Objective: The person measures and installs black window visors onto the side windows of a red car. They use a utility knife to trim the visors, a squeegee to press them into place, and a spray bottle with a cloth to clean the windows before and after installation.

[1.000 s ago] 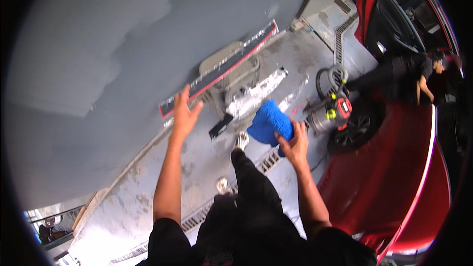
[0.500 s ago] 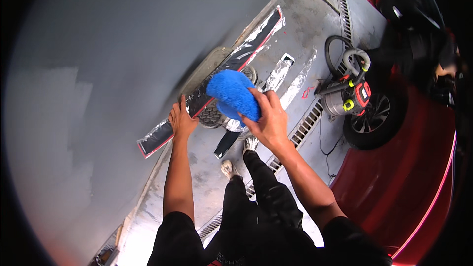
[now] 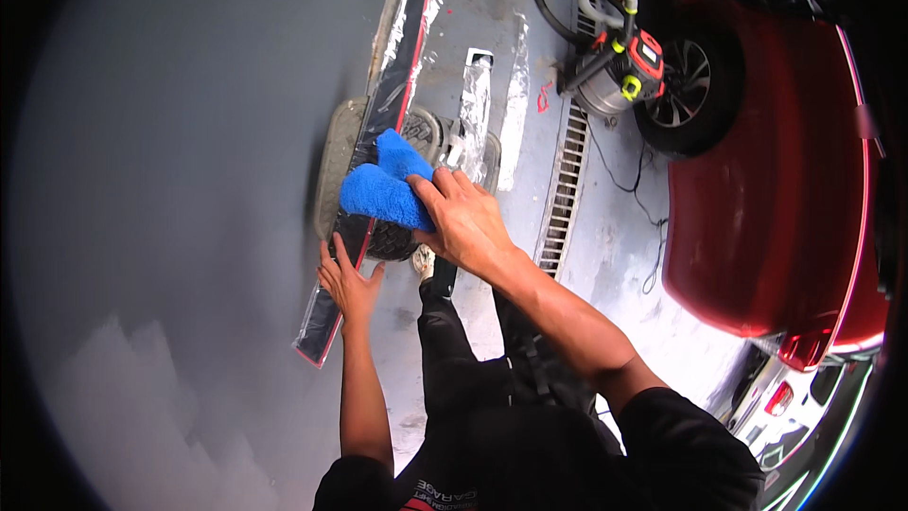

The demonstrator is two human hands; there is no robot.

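Note:
A long black strip (image 3: 405,57) with a red edge and crinkled clear film lies slantwise beneath my hands. My left hand (image 3: 348,286) rests on its near part, fingers spread and holding nothing. In my right hand (image 3: 465,220) is a fluffy blue cloth (image 3: 386,194), folded over and pressed against or just above the middle of the strip. The cloth hides that stretch, so contact cannot be told. Under the strip sits a grey, rounded, rimmed support (image 3: 333,156), with a dark textured surface showing beside it.
Right of the strip are a film-wrapped piece (image 3: 475,99) and a loose band of shiny film (image 3: 515,114). A floor drain grate (image 3: 565,156) runs past them. Further right stand a vacuum cleaner (image 3: 619,76) and a red car (image 3: 766,189). A grey wall (image 3: 189,180) fills the left.
The view has turned, so the strip appears steeper. The blue cloth has shifted toward my left hand along the strip and now hangs in two folds. My left hand stays on the strip.

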